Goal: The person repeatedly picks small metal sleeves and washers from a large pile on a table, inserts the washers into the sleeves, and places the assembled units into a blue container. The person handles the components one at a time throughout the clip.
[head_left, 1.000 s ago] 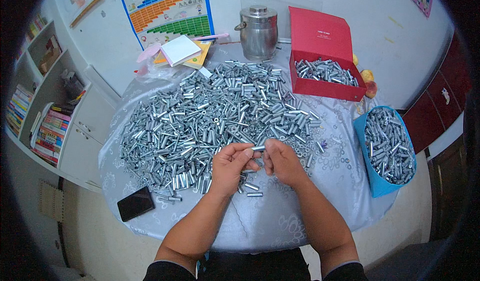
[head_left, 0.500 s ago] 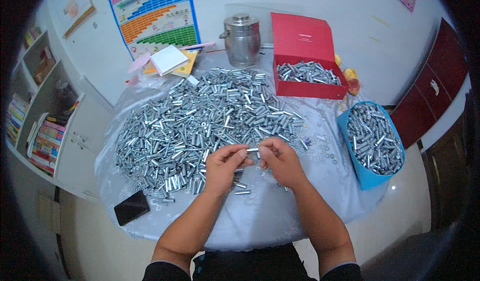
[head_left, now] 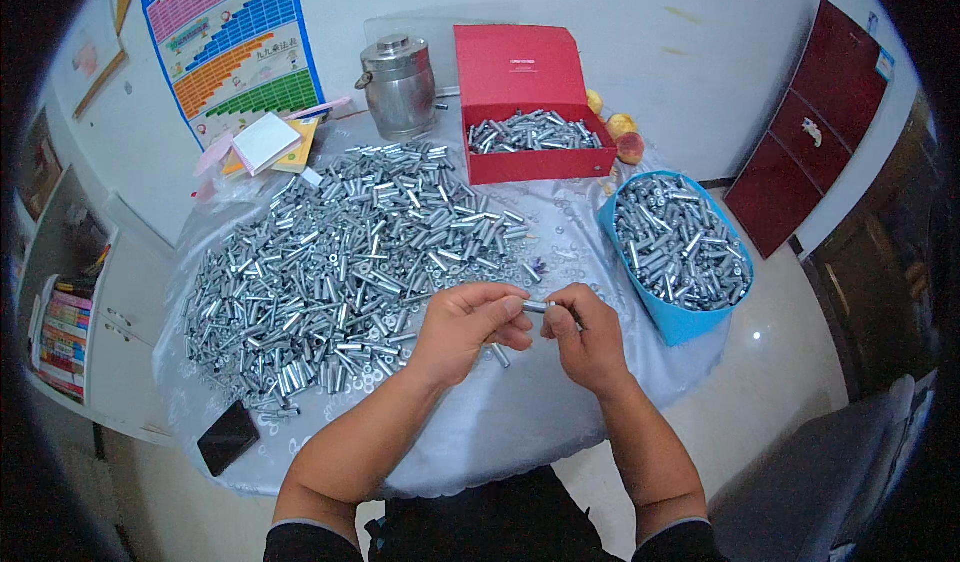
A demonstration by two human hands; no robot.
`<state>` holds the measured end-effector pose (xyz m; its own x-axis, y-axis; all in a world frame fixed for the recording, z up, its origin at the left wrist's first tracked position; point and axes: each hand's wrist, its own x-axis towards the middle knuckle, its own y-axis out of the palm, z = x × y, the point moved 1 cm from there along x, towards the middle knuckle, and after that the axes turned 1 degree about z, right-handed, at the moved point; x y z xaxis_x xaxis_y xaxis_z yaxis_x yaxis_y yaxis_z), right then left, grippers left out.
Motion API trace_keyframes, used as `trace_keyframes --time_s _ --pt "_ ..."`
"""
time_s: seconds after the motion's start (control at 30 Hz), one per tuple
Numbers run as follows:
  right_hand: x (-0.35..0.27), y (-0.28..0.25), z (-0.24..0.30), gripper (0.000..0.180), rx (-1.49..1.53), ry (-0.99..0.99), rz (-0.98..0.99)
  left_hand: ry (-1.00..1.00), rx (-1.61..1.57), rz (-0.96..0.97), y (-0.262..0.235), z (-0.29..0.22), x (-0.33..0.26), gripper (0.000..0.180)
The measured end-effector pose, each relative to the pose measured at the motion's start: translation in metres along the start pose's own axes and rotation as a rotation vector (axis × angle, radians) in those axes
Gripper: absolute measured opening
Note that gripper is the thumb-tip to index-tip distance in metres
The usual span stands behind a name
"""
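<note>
A steel pot (head_left: 400,84) stood beside a red box (head_left: 520,92). A blue basket (head_left: 680,242) was at the right, a phone (head_left: 228,437) near the table edge.

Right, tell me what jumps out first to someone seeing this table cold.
First the big heap of silver metal sleeves spread over the left half of the round white table. Next, at the near edge, the left hand and right hand meet on one small metal piece. Then colour: a red box at the back and a blue tub on the right, both holding more metal pieces.
</note>
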<state>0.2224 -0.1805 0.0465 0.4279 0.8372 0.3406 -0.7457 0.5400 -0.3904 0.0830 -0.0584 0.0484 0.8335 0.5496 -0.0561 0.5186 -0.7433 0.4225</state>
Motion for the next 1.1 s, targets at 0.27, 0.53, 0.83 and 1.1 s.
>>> trace_keyframes --time_s 0.27,0.53,0.83,1.1 --pt "-0.012 -0.005 -0.019 0.025 0.320 0.237 -0.087 0.076 0.040 0.070 0.026 0.015 0.008 0.019" --pt "-0.014 -0.015 -0.042 0.034 0.036 0.292 -0.203 0.149 0.074 0.102 0.042 0.037 0.024 0.020" --pt "-0.023 -0.035 -0.037 0.043 -0.538 -0.017 -0.449 0.027 0.051 0.089 0.065 0.046 0.035 0.021" --pt "-0.013 -0.088 -0.036 0.037 -0.264 0.228 -0.470 0.059 0.036 0.250 0.097 0.050 0.065 0.030"
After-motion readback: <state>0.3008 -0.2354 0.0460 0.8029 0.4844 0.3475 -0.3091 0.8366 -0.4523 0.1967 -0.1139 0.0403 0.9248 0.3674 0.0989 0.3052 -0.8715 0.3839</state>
